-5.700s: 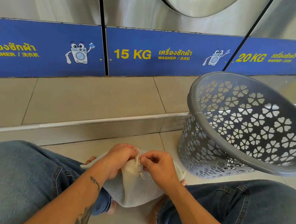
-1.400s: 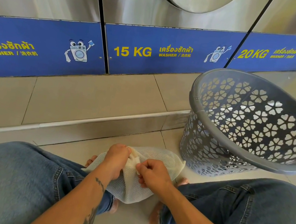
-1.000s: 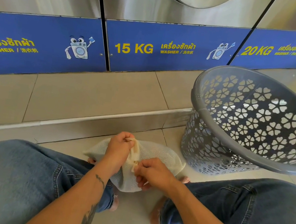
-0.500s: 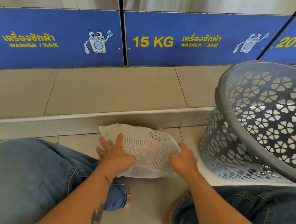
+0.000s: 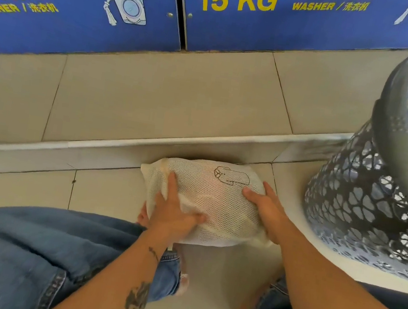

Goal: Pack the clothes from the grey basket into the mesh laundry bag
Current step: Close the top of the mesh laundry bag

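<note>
The white mesh laundry bag lies stuffed and rounded on the floor tiles between my knees, a small black drawing on its top. My left hand presses flat on its left side, fingers spread over the mesh. My right hand cups its right end. The grey basket with flower-shaped holes stands at the right, tilted towards me; no clothes show through its wall, and its inside is mostly out of frame.
A raised tiled step runs across just beyond the bag. Blue washer panels marked 15 KG stand behind it. My jeans-clad legs frame the bag on both sides, bare feet under it.
My hands left the bag's neck and turned the bag on its side. It now lies further forward near the step, with both hands flat on it. My head has tipped down and closer.
</note>
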`<act>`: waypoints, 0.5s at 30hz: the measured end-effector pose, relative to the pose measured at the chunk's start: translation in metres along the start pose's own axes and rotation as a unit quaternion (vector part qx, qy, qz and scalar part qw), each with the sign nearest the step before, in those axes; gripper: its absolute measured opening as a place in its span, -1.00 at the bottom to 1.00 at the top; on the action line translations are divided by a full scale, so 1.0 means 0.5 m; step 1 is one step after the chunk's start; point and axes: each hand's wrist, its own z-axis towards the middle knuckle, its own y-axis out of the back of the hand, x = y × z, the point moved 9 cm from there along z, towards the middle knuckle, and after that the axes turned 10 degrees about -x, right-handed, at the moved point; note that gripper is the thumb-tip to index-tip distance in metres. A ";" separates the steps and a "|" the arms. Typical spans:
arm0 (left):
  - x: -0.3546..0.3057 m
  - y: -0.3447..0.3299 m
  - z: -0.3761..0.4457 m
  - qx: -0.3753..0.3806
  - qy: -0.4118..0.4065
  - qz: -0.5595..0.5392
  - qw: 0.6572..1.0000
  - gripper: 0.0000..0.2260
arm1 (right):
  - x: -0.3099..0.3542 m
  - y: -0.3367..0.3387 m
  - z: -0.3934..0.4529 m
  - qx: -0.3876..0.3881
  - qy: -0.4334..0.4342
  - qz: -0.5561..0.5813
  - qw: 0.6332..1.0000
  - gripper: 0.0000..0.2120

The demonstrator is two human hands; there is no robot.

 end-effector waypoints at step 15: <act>-0.182 0.265 -0.202 0.053 -0.153 -0.353 0.921 -0.47 | 0.244 0.100 -0.310 -0.140 0.286 -0.047 0.947 -0.25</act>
